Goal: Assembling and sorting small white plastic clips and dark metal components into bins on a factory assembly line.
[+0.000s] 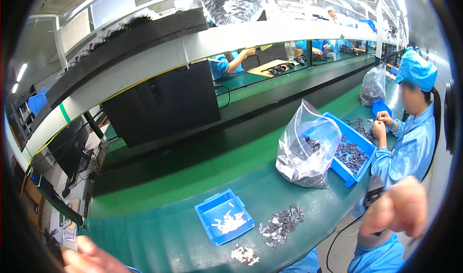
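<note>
My left hand [94,259] is at the lower left edge, partly cut off, with its thumb and fingers apart and nothing seen in them. My right hand [398,208] is raised at the lower right, close to the camera and off the table edge; its fingers are foreshortened and blurred. A black wrist strap [373,191] with a cable is by that hand. Between my hands, a blue tray [205,220] holds small white pieces [230,222]. Beside it lie a pile of small black and grey parts [282,224] and a small heap of whitish pieces [245,254]. Neither hand touches them.
A clear bag of dark parts [308,152] stands beside a larger blue bin [369,159]. A co-worker [410,133] in blue sits at the right, handling small parts. A dark panel [161,106] hangs below the shelf [144,72]. Monitors stand at the left.
</note>
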Action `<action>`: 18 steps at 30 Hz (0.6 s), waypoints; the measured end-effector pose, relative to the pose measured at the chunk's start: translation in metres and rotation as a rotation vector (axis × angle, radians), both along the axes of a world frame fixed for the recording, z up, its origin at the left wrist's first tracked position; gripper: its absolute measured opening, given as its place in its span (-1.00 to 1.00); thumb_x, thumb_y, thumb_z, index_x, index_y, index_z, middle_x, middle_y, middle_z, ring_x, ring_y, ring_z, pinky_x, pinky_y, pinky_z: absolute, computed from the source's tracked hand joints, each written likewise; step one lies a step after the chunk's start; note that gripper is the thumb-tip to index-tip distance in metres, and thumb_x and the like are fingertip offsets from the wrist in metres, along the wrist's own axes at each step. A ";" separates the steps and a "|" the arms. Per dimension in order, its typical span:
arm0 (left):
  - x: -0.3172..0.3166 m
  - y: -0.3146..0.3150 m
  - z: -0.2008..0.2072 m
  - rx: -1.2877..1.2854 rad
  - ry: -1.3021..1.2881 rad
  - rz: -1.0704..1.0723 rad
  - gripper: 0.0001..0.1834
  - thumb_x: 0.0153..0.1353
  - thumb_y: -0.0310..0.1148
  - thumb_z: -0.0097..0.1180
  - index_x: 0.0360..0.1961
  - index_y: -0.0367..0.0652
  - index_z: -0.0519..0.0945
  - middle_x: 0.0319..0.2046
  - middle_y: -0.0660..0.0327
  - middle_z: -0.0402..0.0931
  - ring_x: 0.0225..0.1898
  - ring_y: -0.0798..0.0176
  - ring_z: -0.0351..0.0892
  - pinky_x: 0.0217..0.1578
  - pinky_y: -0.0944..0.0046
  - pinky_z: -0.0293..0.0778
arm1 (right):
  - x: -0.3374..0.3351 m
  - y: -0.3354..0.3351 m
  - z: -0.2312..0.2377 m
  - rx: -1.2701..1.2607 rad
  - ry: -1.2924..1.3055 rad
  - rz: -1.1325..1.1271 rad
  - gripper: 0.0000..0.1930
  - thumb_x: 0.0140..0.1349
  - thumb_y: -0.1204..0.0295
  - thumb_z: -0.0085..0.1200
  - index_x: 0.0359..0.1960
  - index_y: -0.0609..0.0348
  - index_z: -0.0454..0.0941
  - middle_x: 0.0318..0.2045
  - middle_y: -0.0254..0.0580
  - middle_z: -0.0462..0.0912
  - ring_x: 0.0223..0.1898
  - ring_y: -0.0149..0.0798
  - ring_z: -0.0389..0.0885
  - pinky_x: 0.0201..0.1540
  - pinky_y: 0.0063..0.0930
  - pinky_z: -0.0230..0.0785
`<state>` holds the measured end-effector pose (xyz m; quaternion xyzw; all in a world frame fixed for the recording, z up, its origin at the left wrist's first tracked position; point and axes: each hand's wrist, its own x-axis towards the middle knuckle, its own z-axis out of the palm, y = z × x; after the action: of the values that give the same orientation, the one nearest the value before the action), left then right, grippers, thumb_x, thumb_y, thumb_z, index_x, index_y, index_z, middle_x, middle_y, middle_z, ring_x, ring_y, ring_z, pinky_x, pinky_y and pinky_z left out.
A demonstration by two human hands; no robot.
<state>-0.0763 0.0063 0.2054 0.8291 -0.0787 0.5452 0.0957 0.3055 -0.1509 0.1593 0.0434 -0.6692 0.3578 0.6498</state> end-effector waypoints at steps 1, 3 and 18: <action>0.003 0.005 -0.016 -0.054 -0.002 -0.009 -0.71 0.36 -0.21 -0.03 0.07 0.14 0.53 0.10 0.16 0.45 0.04 0.08 0.42 0.09 -0.03 0.32 | -0.016 0.010 -0.005 -0.094 0.075 0.006 -0.90 0.28 0.47 0.10 -0.34 0.23 0.61 0.08 0.09 0.47 0.23 0.37 0.33 0.18 0.45 0.21; 0.014 -0.001 -0.038 -0.262 0.081 -0.051 -0.69 0.40 -0.12 -0.12 -0.04 -0.01 0.54 -0.02 0.01 0.51 -0.08 -0.01 0.48 -0.04 -0.02 0.38 | -0.023 0.027 -0.030 -0.265 0.166 0.086 -0.92 0.28 0.46 0.10 -0.37 0.13 0.60 0.22 0.11 0.39 0.32 0.41 0.17 0.27 0.41 0.09; 0.125 -0.070 -0.091 -0.751 -0.308 -1.478 -0.07 0.33 0.37 -0.46 -0.17 -0.41 0.58 0.06 -0.34 0.19 0.04 -0.24 0.25 -0.01 -0.27 0.25 | -0.042 0.034 -0.122 -0.553 0.300 -0.026 -0.95 0.27 0.49 0.11 -0.32 0.18 0.52 0.24 0.27 0.34 0.31 0.33 0.22 0.31 0.26 0.12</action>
<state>0.0484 -0.0638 0.1142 0.3939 -0.4268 0.4393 0.6854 0.2632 -0.1171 0.0377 -0.0913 -0.4435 0.5075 0.7331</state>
